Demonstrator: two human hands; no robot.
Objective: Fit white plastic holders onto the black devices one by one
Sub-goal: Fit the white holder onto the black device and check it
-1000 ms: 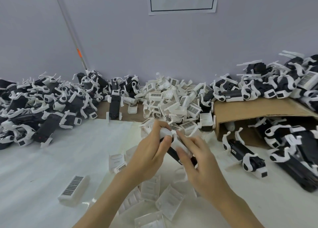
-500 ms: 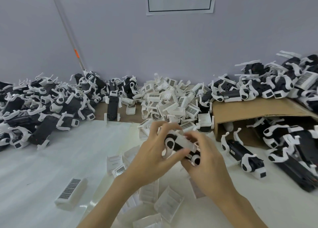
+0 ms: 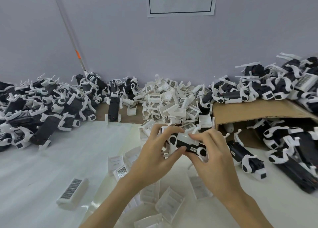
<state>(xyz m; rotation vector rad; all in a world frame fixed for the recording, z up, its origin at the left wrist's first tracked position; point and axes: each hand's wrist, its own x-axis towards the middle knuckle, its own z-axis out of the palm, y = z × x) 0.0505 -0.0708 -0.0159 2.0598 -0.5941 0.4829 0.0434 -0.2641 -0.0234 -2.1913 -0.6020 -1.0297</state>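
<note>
Both my hands hold one black device (image 3: 185, 143) with white end caps above the white table. My left hand (image 3: 154, 156) grips its left end, thumb under the body and fingers curled over the top. My right hand (image 3: 212, 156) grips the right end, and its fingertips press a white plastic holder (image 3: 185, 136) down onto the device's top. A heap of loose white holders (image 3: 172, 105) with barcode labels lies just behind my hands. Several more holders (image 3: 169, 204) lie on the table below my wrists.
A big pile of black devices with white parts (image 3: 43, 107) fills the left of the table. A tilted cardboard box (image 3: 254, 112) at the right has more devices on and in front of it (image 3: 246, 159). A lone labelled holder (image 3: 73, 194) lies near left. A wall rises behind.
The device has turned from a steep diagonal to nearly level between my hands. My right fingertips have come up onto the white holder on its top.
</note>
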